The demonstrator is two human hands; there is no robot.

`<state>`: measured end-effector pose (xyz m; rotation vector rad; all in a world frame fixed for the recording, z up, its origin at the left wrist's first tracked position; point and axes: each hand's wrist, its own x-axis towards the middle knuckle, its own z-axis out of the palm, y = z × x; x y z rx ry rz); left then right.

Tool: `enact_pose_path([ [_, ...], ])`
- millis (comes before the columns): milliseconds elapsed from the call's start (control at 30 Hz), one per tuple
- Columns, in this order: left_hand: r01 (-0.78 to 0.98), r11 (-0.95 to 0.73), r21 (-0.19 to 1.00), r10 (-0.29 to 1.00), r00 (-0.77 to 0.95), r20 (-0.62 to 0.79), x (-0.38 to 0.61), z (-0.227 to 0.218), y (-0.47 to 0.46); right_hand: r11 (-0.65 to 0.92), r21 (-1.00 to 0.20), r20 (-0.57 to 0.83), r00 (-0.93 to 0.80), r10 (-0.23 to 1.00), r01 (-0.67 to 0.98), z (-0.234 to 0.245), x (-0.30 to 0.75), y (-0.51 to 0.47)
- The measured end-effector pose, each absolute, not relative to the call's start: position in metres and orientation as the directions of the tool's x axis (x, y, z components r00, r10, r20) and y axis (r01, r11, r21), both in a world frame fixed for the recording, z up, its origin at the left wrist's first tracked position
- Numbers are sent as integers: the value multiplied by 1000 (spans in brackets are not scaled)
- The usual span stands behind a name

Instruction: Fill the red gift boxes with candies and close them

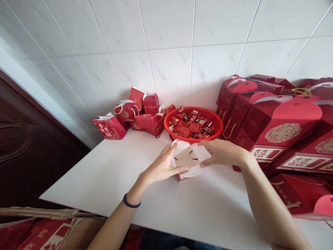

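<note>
A small gift box (pixel 186 160), white inside and red outside, stands with its top open on the white table (pixel 109 173). Dark cord ends poke through its inner walls. My left hand (pixel 163 164) grips its left side, thumb along the near flap and fingers at the far left edge. On the other side, my right hand (pixel 221 152) holds the right flap between thumb and fingers. Just behind the box sits a red plastic basin (pixel 168 130) filled with red-wrapped candies (pixel 191 124).
Stacked red gift boxes (pixel 283 128) crowd the right side. Several smaller red boxes (pixel 149 119) and a red paper bag (pixel 110 127) stand at the back left. A tiled wall (pixel 169 69) borders the table's rear. Below the left edge lie more red packages (pixel 39 234).
</note>
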<state>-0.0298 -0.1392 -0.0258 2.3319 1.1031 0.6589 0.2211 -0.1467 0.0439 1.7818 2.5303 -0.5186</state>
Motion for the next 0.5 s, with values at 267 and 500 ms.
enact_pose_path([
  [267, 559, -575, 598, 816, 445, 369, -36, 8, -124, 388, -591, 254, -293, 922, 707, 40, 246, -120],
  [500, 703, -519, 486, 833, 544, 103, -6, 33, -48, 271, -926, 289, 31, 957, 264, 8, 238, -54],
])
